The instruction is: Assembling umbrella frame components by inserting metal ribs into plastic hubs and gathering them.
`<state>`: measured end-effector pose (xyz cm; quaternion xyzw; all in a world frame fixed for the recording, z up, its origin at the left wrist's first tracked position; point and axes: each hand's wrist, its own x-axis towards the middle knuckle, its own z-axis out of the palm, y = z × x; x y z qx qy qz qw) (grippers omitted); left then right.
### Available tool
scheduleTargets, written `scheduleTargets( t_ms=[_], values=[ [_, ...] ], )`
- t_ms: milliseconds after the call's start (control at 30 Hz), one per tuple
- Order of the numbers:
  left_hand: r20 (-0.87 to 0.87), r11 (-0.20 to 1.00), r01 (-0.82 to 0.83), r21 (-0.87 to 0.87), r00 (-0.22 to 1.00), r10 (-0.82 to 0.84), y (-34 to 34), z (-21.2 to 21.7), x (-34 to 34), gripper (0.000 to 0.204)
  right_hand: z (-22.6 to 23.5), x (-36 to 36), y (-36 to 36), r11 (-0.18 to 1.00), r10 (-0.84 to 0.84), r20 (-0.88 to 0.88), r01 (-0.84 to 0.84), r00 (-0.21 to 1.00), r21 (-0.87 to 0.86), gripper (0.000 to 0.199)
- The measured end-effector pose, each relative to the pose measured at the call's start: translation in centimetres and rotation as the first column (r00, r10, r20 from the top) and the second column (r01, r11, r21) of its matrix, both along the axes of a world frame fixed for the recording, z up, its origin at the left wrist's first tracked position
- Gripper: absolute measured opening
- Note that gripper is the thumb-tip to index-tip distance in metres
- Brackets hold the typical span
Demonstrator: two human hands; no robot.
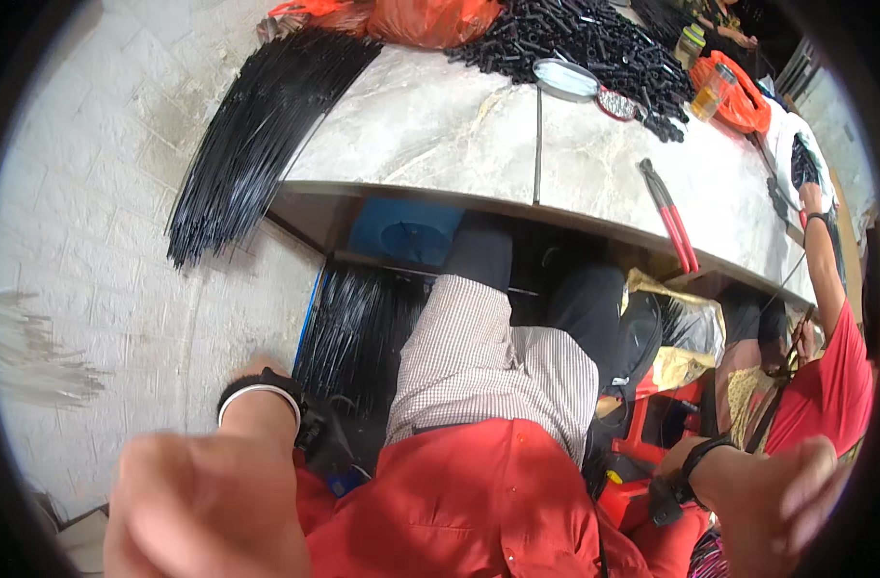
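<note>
My left hand [199, 506] is raised close to the camera at the lower left, blurred, with a dark band and a white ring at its wrist. My right hand [782, 501] is raised at the lower right, wearing a black wrist strap. Motion smears the fingers of both, so nothing held can be made out. Ahead stands a marble-patterned table [411, 125]. On it lie pliers with red handles [673, 220], a round mirror [566, 81], a heap of short black tube pieces [585, 39] and a bundle of long black strands [266, 135] drooping over the left edge.
Orange-red plastic bags [430, 21] sit at the back, near a jar of yellow liquid [713, 91]. More black strands [353, 328] stand below the table beside my legs. To the right, a co-worker in a red shirt [830, 385] reaches over the table, close to my right hand.
</note>
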<state>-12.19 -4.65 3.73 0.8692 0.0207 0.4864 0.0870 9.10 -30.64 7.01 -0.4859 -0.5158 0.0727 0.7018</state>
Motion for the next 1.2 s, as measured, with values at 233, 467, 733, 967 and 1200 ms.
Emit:
scheduleTargets(
  t_ms=[233, 467, 733, 967, 1200],
  values=[
    [-0.338, 0.907, -0.392, -0.153, 0.883, 0.325, 7.4, -4.4, 2.1, 0.024, -7.8, 10.0, 11.3, 0.808, -0.384, 0.279, 0.466, 0.88, -0.361, 0.01],
    [-0.74, 0.829, -0.532, -0.17, 0.625, 0.249, 9.3, -10.9, -1.0, 0.027, -16.9, 25.1, 22.5, 0.713, -0.26, 0.267, 0.371, 0.928, -0.595, 0.018],
    [-0.857, 0.784, -0.585, -0.209, 0.495, 0.141, 11.3, -12.8, 1.2, 0.029, -20.8, 28.3, 34.6, 0.743, -0.15, 0.423, 0.384, 0.894, -0.548, 0.015],
    [-0.859, 0.788, -0.575, -0.221, 0.498, 0.122, 13.3, -14.1, 2.3, 0.029, -21.8, 28.4, 36.2, 0.692, -0.103, 0.575, 0.473, 0.812, -0.545, 0.015],
    [-0.843, 0.766, -0.614, -0.191, 0.502, 0.192, 13.3, -13.2, 1.3, 0.03, -22.4, 27.9, 38.1, 0.711, -0.065, 0.696, 0.522, 0.715, -0.471, 0.014]
  ],
)
